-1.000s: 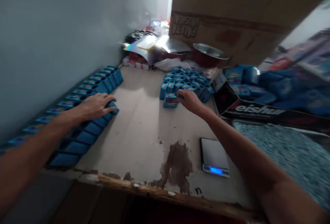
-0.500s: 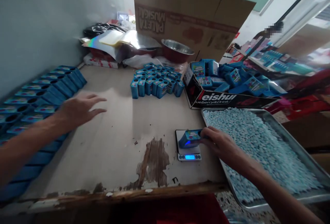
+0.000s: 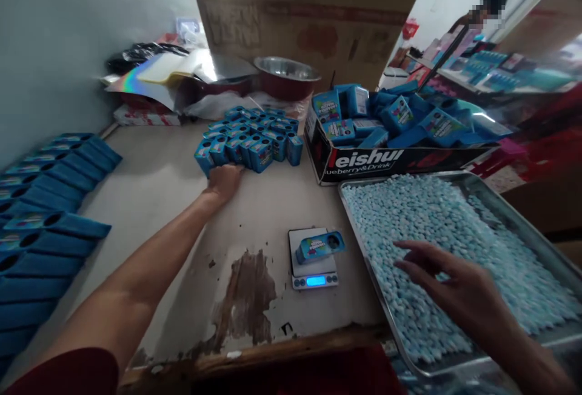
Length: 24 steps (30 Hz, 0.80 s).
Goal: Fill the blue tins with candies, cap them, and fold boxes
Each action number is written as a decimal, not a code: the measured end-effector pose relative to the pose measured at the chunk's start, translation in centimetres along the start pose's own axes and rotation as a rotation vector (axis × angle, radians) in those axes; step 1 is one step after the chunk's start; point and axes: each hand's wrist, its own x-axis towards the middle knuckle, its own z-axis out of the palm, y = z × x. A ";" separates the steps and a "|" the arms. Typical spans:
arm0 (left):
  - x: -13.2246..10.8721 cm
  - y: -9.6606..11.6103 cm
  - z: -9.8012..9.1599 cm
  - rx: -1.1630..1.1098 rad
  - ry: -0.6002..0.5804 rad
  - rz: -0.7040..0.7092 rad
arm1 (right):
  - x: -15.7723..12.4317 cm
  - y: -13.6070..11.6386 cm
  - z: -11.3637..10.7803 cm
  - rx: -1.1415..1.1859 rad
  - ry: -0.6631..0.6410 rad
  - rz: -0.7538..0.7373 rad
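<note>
My left hand point(image 3: 225, 182) reaches to the front of a cluster of small blue boxes point(image 3: 261, 154) with round holes in their tops. Its fingers close on the front-left blue box point(image 3: 204, 156), which leans slightly; the fingertips are partly hidden. On a small digital scale point(image 3: 313, 282) with a lit display, another blue box point(image 3: 314, 246) lies on its side, hole facing right. My right hand point(image 3: 454, 286) hovers over a metal tray point(image 3: 395, 328) of pale blue candies point(image 3: 409, 219), fingers apart and holding nothing.
Rows of blue boxes point(image 3: 50, 249) stand along the left wall. A black carton point(image 3: 386, 165) heaped with blue boxes sits behind the tray. At the back are a metal bowl point(image 3: 287, 77), shiny sheets point(image 3: 154, 80) and a large cardboard box point(image 3: 309, 25). A person point(image 3: 484, 13) is in the background.
My left hand has moved from near the left rows to the middle cluster. My right hand has let go of the box on the scale and moved right, over the candies. The view has shifted.
</note>
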 end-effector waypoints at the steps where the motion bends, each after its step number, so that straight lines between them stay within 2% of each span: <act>1: -0.1 0.0 0.1 0.000 0.008 -0.001 | -0.5 0.7 -0.5 0.005 0.032 0.059; 4: -0.4 -0.1 0.0 -0.025 0.040 0.002 | -1.2 2.2 -1.9 0.039 0.092 0.201; 6: -0.4 -0.2 0.0 -0.059 0.054 0.008 | -1.3 3.1 -2.6 -0.014 0.114 0.210; 9: -1.1 -0.4 0.0 -0.124 0.077 0.011 | -1.4 4.5 -3.3 -0.305 0.067 0.045; 11: -2.3 -0.3 -0.2 -0.174 0.110 0.001 | -1.6 5.3 -3.4 -0.475 -0.045 -0.092; 13: -3.9 0.4 -0.8 -0.227 0.151 -0.024 | -1.6 5.6 -3.0 -0.569 -0.167 -0.154; 15: -5.7 1.9 -2.2 -0.278 0.180 -0.036 | -1.1 5.3 -2.3 -0.646 -0.252 -0.150; 17: -7.6 4.3 -4.4 -0.357 0.191 0.004 | -0.2 4.5 -1.4 -0.712 -0.296 -0.120; 21: -11.8 10.1 -9.6 -0.522 0.262 0.257 | 1.9 3.0 0.0 -0.755 -0.348 -0.031; 24: -14.5 13.6 -12.3 -0.562 0.297 0.379 | 2.6 3.0 0.3 -0.695 -0.387 -0.048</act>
